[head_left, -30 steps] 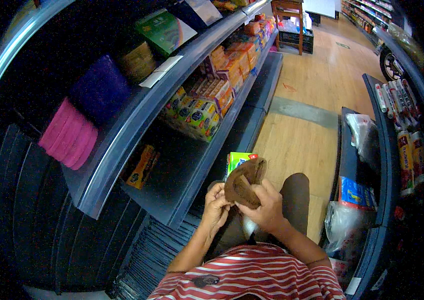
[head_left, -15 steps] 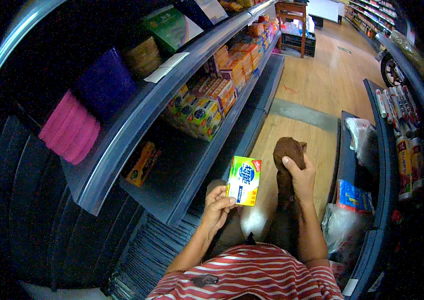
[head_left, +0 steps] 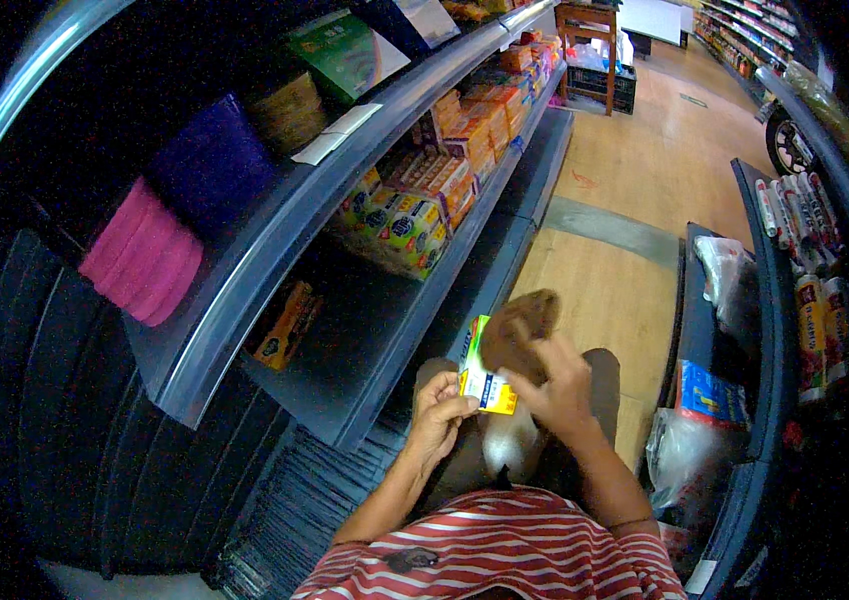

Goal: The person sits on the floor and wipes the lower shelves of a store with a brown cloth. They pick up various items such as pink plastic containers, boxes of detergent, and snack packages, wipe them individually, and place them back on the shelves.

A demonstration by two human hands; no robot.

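My left hand (head_left: 437, 408) grips the lower left corner of a small green, white and yellow box (head_left: 489, 392) between thumb and fingers. In my right hand (head_left: 556, 385) is a bunched brown cloth (head_left: 519, 338), blurred by motion, lying over the upper right part of the box and hiding much of its front. Both hands are above my lap, in front of the shelf on the left.
Wrapped packs (head_left: 409, 235) and orange boxes (head_left: 474, 140) line the lower left shelf; a lone orange pack (head_left: 289, 325) lies nearer. Above sit folded pink cloths (head_left: 142, 255). On the right, another shelf holds tube-shaped packages (head_left: 812, 330) and plastic-bagged goods (head_left: 679, 445). A wooden stool (head_left: 611, 60) stands ahead.
My right hand has swung left with the brown cloth, from beside the box onto it. The left hand keeps the box in nearly the same place.
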